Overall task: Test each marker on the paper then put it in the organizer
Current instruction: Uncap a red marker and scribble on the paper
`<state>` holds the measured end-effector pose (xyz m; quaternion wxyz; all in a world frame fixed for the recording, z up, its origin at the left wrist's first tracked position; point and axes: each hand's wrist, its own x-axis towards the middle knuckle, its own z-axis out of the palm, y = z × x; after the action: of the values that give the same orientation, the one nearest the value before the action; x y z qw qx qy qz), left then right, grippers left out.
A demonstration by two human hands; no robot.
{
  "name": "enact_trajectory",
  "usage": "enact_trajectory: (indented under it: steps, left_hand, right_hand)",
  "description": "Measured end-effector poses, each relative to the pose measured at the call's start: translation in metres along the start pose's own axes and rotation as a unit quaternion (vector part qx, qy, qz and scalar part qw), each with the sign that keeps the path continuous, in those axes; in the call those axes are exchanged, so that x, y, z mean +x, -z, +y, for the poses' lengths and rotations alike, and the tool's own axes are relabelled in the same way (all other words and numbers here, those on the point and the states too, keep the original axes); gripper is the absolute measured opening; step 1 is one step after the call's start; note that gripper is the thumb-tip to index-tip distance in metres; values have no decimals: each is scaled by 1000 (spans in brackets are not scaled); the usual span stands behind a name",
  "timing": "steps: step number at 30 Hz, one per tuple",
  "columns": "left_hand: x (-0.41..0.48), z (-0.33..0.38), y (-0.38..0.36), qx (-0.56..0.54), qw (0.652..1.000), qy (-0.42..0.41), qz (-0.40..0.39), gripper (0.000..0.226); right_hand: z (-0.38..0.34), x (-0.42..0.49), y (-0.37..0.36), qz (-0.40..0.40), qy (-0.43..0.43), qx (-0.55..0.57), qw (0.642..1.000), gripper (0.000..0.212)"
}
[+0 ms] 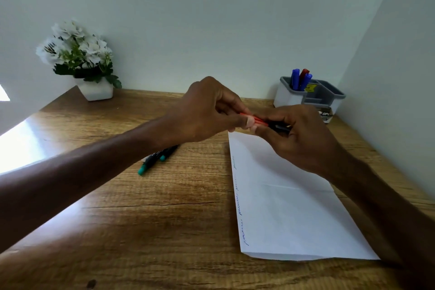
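Red-and-black marker; teal-tipped black markers; white paper — blue, perhaps green, scribbles.

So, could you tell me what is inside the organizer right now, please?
The organizer holds two blue markers and a red marker, standing in its left compartment. The other compartments' floors are hidden by their walls.

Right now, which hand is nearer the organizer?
Right. The right hand sits just in front of the organizer; the left hand is farther off to its left.
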<state>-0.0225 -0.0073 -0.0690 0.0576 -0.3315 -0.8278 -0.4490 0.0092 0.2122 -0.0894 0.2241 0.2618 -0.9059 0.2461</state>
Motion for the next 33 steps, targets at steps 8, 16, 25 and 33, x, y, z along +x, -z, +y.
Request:
enact_trajectory:
  steps: [8,16,25,33]
  left_hand:
    - [0,-1,3,10,999,-31,-3,18]
    - [6,-3,11,157,974,-92,-134,24]
    - [5,-32,15,198,976,-12,-86,29]
    - [7,-37,8,174,974,43,-141,36]
  right_hand:
    - [-5,-3,7,-3,-14,-26,1000,48]
    - [-5,-1,5,-37,-33,-81,995,60]
    - [15,2,26,-47,-168,325,930,42]
    - [15,0,23,-48,-182,475,860,26]
